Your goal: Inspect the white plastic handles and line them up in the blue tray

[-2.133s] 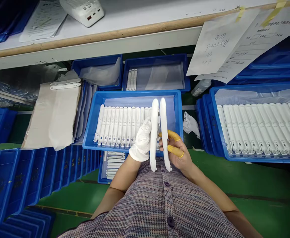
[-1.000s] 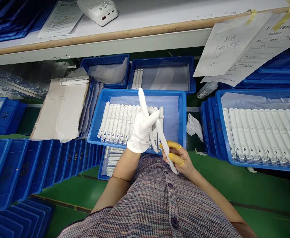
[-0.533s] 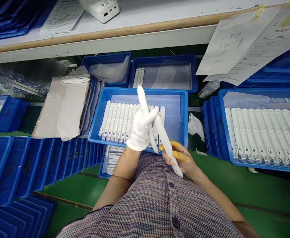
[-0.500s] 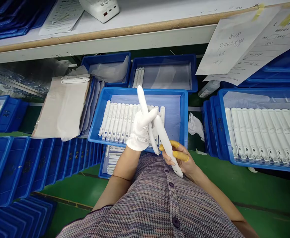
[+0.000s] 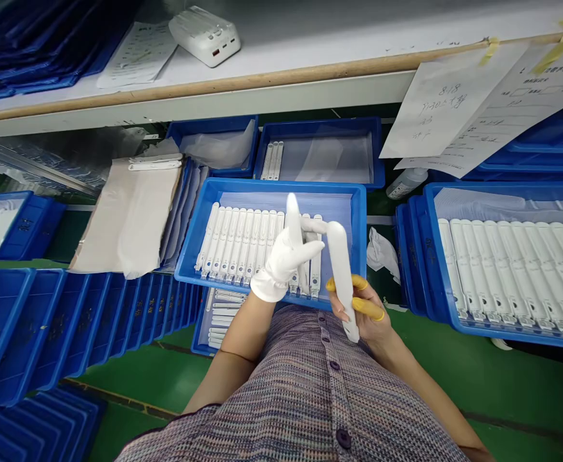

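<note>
White plastic bar (image 5: 340,269) in yellow-cotted right hand (image 5: 365,317)

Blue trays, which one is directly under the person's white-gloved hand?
The front middle tray under the left hand, with a row of white plastic strips; the tray behind it holds only a few.

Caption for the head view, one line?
Gloved left hand and yellow-cotted right hand hold white plastic parts above a blue tray.
</note>
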Tool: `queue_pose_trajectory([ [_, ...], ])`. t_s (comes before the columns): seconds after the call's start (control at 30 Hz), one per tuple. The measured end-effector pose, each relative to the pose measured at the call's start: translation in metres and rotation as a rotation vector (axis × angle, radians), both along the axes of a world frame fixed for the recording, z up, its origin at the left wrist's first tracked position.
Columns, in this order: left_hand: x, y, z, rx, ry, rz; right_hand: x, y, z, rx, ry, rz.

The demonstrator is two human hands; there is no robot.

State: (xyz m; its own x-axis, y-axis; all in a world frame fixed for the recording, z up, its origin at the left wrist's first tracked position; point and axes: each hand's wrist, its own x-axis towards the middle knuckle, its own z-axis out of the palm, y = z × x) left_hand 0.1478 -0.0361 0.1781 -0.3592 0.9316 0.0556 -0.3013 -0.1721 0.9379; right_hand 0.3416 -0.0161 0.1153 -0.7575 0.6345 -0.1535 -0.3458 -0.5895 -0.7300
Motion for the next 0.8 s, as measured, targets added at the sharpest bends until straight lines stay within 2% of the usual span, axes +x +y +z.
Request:
queue_pose_trajectory([
  [0.1, -0.003, -0.001, -0.001, 0.029, 0.168, -0.033, 0.003, 0.005, 0.000, 0.027, 0.001, -0.046],
  [0.23, -0.006, 0.002, -0.003, 0.029, 0.198, -0.062, 0.004, 0.010, 0.001, 0.021, 0.007, -0.078],
  [0.37, -0.008, 0.010, -0.012, 0.058, 0.087, -0.099, 0.007, 0.015, -0.001, 0.022, -0.022, -0.105],
  [0.5, -0.008, 0.016, -0.025, 0.182, -0.102, -0.263, 0.012, 0.018, -0.006, 0.044, -0.028, -0.115],
  [0.6, -0.004, 0.017, -0.028, 0.202, -0.252, -0.338, 0.014, 0.020, -0.008, 0.066, -0.033, -0.128],
  [0.7, 0.001, 0.019, -0.025, 0.193, -0.325, -0.321, 0.017, 0.022, -0.007, 0.069, -0.029, -0.144],
  [0.8, 0.002, 0.025, -0.026, 0.181, -0.280, -0.234, 0.019, 0.023, -0.005, 0.043, -0.012, -0.169],
])
